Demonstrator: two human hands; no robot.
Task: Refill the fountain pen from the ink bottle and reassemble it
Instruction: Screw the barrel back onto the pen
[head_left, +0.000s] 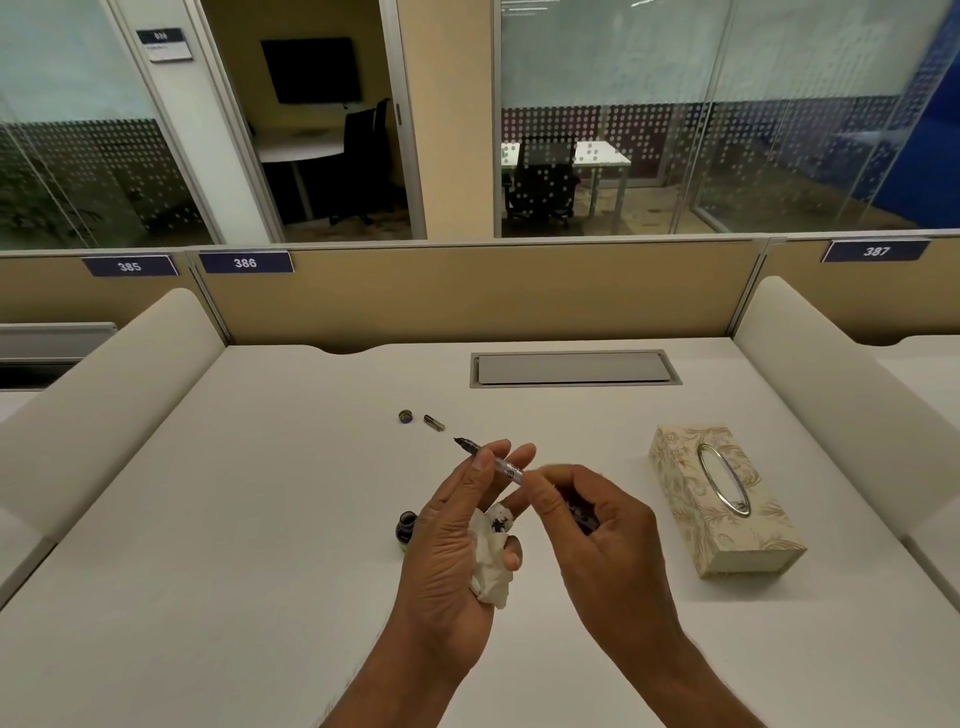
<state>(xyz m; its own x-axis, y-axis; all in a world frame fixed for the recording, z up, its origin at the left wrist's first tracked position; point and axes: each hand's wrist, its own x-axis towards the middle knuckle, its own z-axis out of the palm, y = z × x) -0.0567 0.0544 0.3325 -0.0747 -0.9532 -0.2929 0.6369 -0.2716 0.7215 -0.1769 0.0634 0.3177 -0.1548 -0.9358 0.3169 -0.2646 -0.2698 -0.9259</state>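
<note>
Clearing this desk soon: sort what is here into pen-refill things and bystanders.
Job: clear-bodied fountain pen with black nib, left hand; dark pen barrel, right hand; open dark glass ink bottle; round bottle cap; ink-stained white tissue.
Lying about: patterned beige tissue box; grey metal desk hatch.

Left hand (451, 543), right hand (602, 535), forearms (410, 670): all bare.

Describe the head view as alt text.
The left hand holds the fountain pen, nib pointing away, and an ink-stained tissue; the right hand pinches the pen's rear end. The ink bottle stands beside the left hand, a tissue box at right.
</note>
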